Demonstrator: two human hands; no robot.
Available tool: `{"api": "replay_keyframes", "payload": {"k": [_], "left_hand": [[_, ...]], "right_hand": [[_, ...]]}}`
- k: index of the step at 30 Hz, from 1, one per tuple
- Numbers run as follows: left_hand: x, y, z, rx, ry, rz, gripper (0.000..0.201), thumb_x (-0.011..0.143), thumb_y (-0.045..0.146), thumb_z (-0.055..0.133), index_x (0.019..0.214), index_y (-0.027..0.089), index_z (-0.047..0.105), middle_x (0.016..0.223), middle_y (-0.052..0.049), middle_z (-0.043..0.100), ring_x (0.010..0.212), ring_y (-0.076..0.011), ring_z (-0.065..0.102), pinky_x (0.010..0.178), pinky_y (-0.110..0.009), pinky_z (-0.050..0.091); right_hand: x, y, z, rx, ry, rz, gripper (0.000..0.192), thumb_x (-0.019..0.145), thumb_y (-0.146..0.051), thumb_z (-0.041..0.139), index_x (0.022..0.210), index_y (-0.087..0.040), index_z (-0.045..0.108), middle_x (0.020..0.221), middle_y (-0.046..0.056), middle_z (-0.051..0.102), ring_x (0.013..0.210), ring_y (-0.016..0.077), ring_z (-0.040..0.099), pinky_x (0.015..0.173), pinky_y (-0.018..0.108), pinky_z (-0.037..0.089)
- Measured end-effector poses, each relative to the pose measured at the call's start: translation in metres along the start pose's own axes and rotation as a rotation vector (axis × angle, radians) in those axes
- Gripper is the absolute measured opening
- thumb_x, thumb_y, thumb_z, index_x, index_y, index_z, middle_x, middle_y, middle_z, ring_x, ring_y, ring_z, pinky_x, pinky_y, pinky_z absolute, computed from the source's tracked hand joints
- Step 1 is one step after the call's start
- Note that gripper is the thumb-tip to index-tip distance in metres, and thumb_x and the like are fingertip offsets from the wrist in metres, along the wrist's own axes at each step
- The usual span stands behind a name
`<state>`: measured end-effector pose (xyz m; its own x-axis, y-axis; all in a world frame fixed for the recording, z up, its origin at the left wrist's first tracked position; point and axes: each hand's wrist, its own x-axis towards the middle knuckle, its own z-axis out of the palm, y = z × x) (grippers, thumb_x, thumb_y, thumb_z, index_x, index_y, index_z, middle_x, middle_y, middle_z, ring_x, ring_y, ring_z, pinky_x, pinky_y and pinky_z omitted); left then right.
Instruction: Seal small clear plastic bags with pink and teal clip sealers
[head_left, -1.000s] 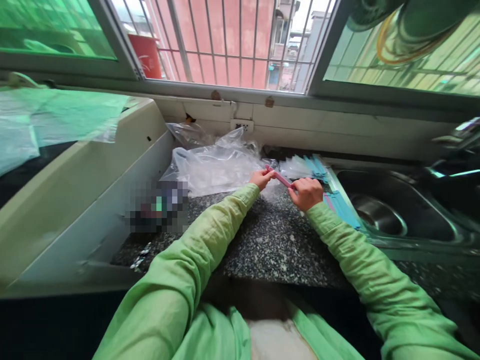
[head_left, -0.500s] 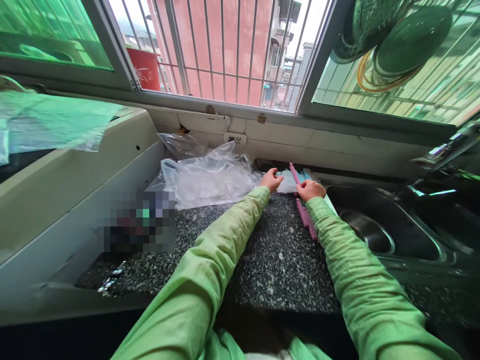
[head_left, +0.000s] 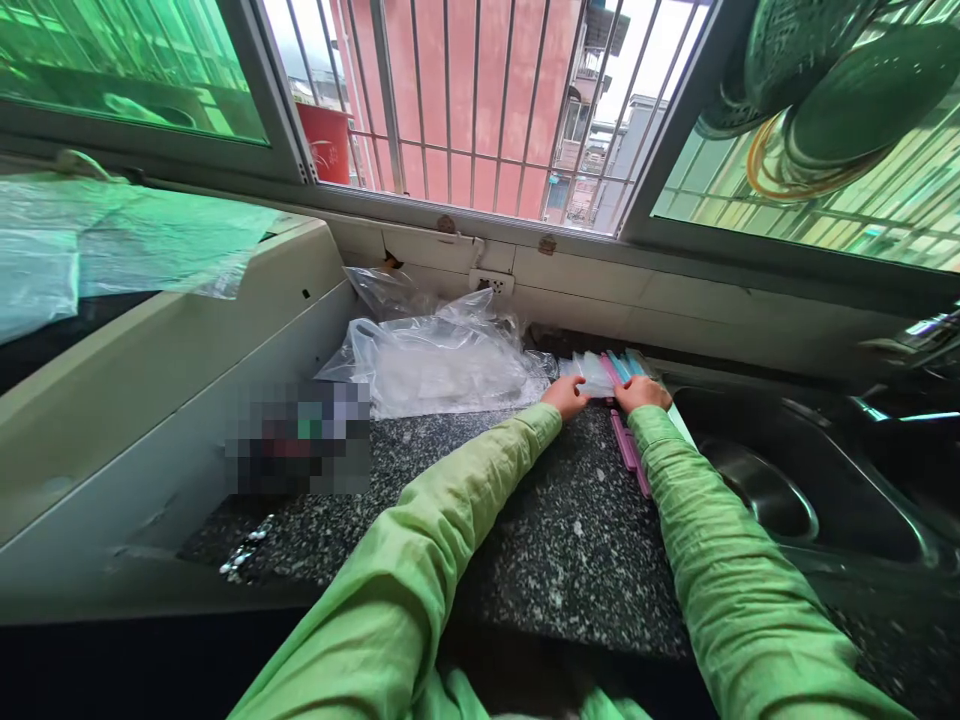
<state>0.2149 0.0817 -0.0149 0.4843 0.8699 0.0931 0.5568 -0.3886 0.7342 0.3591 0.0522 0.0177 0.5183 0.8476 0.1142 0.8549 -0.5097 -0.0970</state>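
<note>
At the back right of the speckled counter, my left hand (head_left: 568,396) has its thumb and fingers around the near left edge of some clear plastic pieces (head_left: 592,372). My right hand (head_left: 643,393) grips the near end of a slim pink strip (head_left: 610,368) that lies among them. Bright blue strips (head_left: 621,366) stick out just behind my right fingers. A second pink piece (head_left: 630,455), long and notched, rests on the counter below my right wrist. The fingertips of the right hand are partly hidden.
A heap of clear plastic bags (head_left: 450,365) lies left of my hands. The steel sink (head_left: 817,470) is to the right, with a faucet (head_left: 930,325) above. A blurred-out dark object (head_left: 300,440) sits at left. Behind are a wall socket (head_left: 492,283) and a barred window.
The pink strip has gone from raised to lying down among the clear plastic. My left hand has come down to the plastic's edge. The view has shifted slightly left.
</note>
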Motion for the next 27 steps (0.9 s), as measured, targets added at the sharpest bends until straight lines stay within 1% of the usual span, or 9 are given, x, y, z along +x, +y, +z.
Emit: {"api": "replay_keyframes", "payload": {"k": [3, 5, 9, 11, 15, 20, 24, 26, 27], "left_hand": [[-0.011, -0.006, -0.007, 0.031, -0.01, 0.019, 0.039, 0.075, 0.026, 0.052, 0.112, 0.012, 0.054, 0.098, -0.007, 0.062, 0.094, -0.0161, 0.056, 0.087, -0.025, 0.043], [-0.019, -0.011, -0.016, 0.065, -0.007, 0.033, 0.037, 0.075, 0.026, 0.052, 0.109, 0.012, 0.055, 0.1, -0.008, 0.061, 0.096, -0.0168, 0.055, 0.088, -0.026, 0.042], [-0.043, -0.023, -0.036, 0.231, -0.006, 0.076, 0.033, 0.077, 0.029, 0.049, 0.107, 0.016, 0.056, 0.104, -0.007, 0.058, 0.094, -0.0176, 0.055, 0.085, -0.028, 0.043], [-0.06, -0.03, -0.047, 0.316, -0.019, 0.081, 0.032, 0.078, 0.031, 0.047, 0.105, 0.017, 0.057, 0.105, -0.008, 0.057, 0.092, -0.0191, 0.056, 0.083, -0.03, 0.045], [-0.104, -0.048, -0.066, 0.462, -0.044, 0.114, 0.029, 0.078, 0.031, 0.045, 0.099, 0.016, 0.058, 0.098, -0.009, 0.056, 0.092, -0.0208, 0.055, 0.081, -0.031, 0.044], [-0.153, -0.069, -0.08, 0.536, -0.064, 0.114, 0.027, 0.08, 0.033, 0.042, 0.095, 0.017, 0.058, 0.096, -0.009, 0.054, 0.091, -0.0207, 0.053, 0.08, -0.033, 0.044], [-0.167, -0.078, -0.085, 0.544, -0.102, 0.055, 0.029, 0.078, 0.036, 0.044, 0.1, 0.021, 0.056, 0.096, -0.008, 0.054, 0.09, -0.021, 0.053, 0.079, -0.033, 0.045], [-0.167, -0.079, -0.087, 0.555, -0.14, 0.057, 0.029, 0.077, 0.037, 0.046, 0.1, 0.021, 0.055, 0.094, -0.008, 0.055, 0.09, -0.0223, 0.053, 0.076, -0.035, 0.046], [-0.167, -0.078, -0.088, 0.557, -0.151, 0.065, 0.029, 0.077, 0.037, 0.046, 0.1, 0.021, 0.055, 0.094, -0.009, 0.055, 0.09, -0.023, 0.053, 0.076, -0.035, 0.046]], "right_hand": [[-0.002, -0.005, -0.008, -0.047, 0.003, 0.015, 0.038, 0.075, -0.04, 0.046, 0.092, -0.011, 0.065, 0.096, 0.019, 0.062, 0.095, 0.0302, 0.056, 0.075, 0.039, 0.041], [-0.004, -0.012, -0.014, -0.084, 0.062, -0.021, 0.037, 0.077, -0.04, 0.045, 0.093, -0.013, 0.064, 0.096, 0.017, 0.063, 0.097, 0.0289, 0.056, 0.077, 0.039, 0.04], [-0.004, -0.04, -0.021, -0.105, 0.204, -0.239, 0.032, 0.079, -0.036, 0.042, 0.091, -0.017, 0.064, 0.095, 0.013, 0.065, 0.094, 0.0241, 0.057, 0.077, 0.034, 0.04], [0.0, -0.059, -0.021, -0.091, 0.166, -0.301, 0.03, 0.079, -0.036, 0.043, 0.091, -0.019, 0.065, 0.096, 0.01, 0.065, 0.093, 0.0216, 0.057, 0.077, 0.031, 0.041], [0.023, -0.096, -0.015, -0.068, 0.098, -0.317, 0.025, 0.078, -0.034, 0.046, 0.092, -0.024, 0.065, 0.097, 0.005, 0.066, 0.093, 0.018, 0.058, 0.075, 0.027, 0.043], [0.067, -0.127, -0.007, -0.031, 0.017, -0.273, 0.022, 0.078, -0.025, 0.051, 0.095, -0.021, 0.064, 0.101, 0.008, 0.064, 0.097, 0.0198, 0.058, 0.078, 0.028, 0.044], [0.097, -0.137, 0.003, 0.0, -0.04, -0.214, 0.023, 0.078, -0.025, 0.054, 0.099, -0.016, 0.06, 0.106, 0.01, 0.06, 0.099, 0.0198, 0.056, 0.081, 0.032, 0.045], [0.108, -0.137, 0.009, 0.016, -0.052, -0.176, 0.03, 0.082, -0.032, 0.05, 0.106, -0.014, 0.053, 0.108, 0.008, 0.056, 0.096, 0.0169, 0.055, 0.081, 0.038, 0.046], [0.113, -0.137, 0.013, 0.031, -0.05, -0.17, 0.032, 0.083, -0.033, 0.048, 0.109, -0.015, 0.051, 0.11, 0.007, 0.054, 0.095, 0.0163, 0.054, 0.08, 0.037, 0.047]]}}
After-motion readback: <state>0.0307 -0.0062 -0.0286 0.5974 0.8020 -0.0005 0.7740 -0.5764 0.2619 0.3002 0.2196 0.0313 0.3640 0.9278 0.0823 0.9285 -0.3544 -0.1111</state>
